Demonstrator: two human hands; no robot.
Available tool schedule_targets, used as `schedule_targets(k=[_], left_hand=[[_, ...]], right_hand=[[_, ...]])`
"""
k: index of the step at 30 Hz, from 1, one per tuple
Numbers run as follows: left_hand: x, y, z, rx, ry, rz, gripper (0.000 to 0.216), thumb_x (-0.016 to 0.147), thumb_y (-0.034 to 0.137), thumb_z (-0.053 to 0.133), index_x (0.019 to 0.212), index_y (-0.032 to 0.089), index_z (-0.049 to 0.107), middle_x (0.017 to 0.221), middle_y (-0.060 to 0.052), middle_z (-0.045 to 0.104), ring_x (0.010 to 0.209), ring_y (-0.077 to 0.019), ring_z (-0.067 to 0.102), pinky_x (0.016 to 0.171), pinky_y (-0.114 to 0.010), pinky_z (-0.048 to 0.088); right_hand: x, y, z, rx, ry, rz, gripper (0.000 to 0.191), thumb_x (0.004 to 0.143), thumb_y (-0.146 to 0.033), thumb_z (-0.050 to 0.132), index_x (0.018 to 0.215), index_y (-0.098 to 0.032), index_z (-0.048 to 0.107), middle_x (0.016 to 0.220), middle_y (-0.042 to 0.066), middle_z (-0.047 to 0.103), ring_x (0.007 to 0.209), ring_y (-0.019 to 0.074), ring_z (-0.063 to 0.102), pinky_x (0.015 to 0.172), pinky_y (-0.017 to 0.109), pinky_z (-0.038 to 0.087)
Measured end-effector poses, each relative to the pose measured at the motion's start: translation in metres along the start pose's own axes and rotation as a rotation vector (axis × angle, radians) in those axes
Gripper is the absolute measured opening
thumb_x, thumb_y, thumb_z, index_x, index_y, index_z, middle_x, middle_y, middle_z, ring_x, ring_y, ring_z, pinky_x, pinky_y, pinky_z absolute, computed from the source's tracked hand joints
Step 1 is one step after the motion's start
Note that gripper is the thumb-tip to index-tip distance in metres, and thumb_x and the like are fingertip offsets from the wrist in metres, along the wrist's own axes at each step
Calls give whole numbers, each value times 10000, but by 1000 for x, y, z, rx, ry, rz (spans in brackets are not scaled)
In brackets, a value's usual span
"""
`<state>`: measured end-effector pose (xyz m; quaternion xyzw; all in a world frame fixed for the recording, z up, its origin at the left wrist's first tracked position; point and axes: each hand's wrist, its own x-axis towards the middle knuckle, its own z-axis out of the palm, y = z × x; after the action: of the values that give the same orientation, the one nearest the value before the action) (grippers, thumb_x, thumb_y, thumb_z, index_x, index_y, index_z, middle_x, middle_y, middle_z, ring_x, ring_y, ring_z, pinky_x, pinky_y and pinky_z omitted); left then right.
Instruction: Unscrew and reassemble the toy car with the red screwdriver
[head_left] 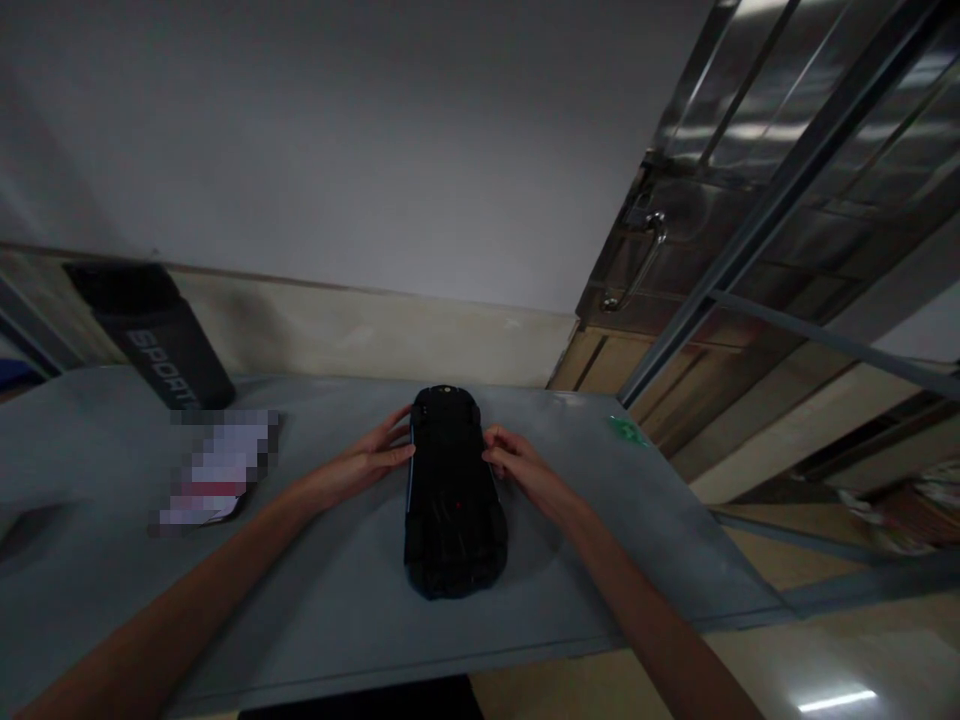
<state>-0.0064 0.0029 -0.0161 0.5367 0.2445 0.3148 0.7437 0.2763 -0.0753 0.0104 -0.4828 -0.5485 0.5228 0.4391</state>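
Standing near the far left corner of the grey worktop [337, 600], against the wall: a dark cylindrical bottle [154, 335] with pale lettering, leaning in the picture. Lying just in front of it, toward the left half of the worktop: a blurred white and red packet [217, 470], too indistinct to read. Reaching in from the near left edge: the left hand [371, 458], fingers spread and pressing flat against the left flank of a black toy car [452, 495], not curling round it. Sitting in the middle of the worktop, lengthwise from near edge to far edge and apparently underside up, though too dark to be sure: the car itself, both hands touching its far half. Looking like a hard, stiff plastic shell, probably light and fairly smooth, so likely to slide on the slick worktop rather than bend; holding best by the two long flanks, clear of any small protruding parts that might snap. Meeting the right flank: the right hand [514, 460], fingers bent and resting on the car's edge, neither hand lifting it. Lying near the far right corner of the worktop, well apart from the car: a small green scrap [626, 430]. Rising beyond the right edge: a metal door [750, 200] with a handle.
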Motion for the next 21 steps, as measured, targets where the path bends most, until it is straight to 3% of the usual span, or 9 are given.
schedule_targets(k=[5,9,11,14,17,21], left_hand=[[0,1,1,29,34,-22,853,862,329,871,1629,436,515,1693,-41,516,1584,-353,445,1258,-444,355],[0,1,0,36,35,-9,805,884,312,844,1616,441,535,1688,-38,532,1602,-350,434,1260,-450,356],[1,-1,-2,37,19,14,782,899,277,822,1617,414,543,1706,-59,515,1606,-357,430,1253,-468,369],[2,-5,-7,32,4,38,766,921,253,795,1626,394,533,1734,-86,477,1603,-354,441,1230,-468,401],[3,-6,-8,29,18,17,768,928,267,796,1631,406,520,1755,-83,445,1597,-339,450,1223,-446,409],[1,-1,-2,24,39,-23,825,907,282,825,1651,395,489,1704,-74,510,1579,-333,467,1242,-432,378]], right_hand=[[-7,-7,-5,-83,61,-71,312,799,-486,725,820,-278,494,650,-63,436,618,160,404,610,314,342],[-41,-17,-47,-368,222,-227,222,933,-474,685,875,-281,591,789,4,614,711,204,551,692,364,451],[-63,-13,-73,-534,311,-207,181,960,-457,668,912,-285,641,828,29,678,750,236,622,745,403,497],[-88,4,-99,-715,266,-119,131,934,-415,681,915,-287,704,852,60,750,775,279,697,780,450,539],[-99,20,-105,-788,264,-136,139,943,-402,680,963,-287,755,962,84,776,848,291,725,830,466,564],[-97,25,-99,-851,268,-167,145,981,-398,655,986,-307,768,1010,69,772,883,293,726,858,477,576]])
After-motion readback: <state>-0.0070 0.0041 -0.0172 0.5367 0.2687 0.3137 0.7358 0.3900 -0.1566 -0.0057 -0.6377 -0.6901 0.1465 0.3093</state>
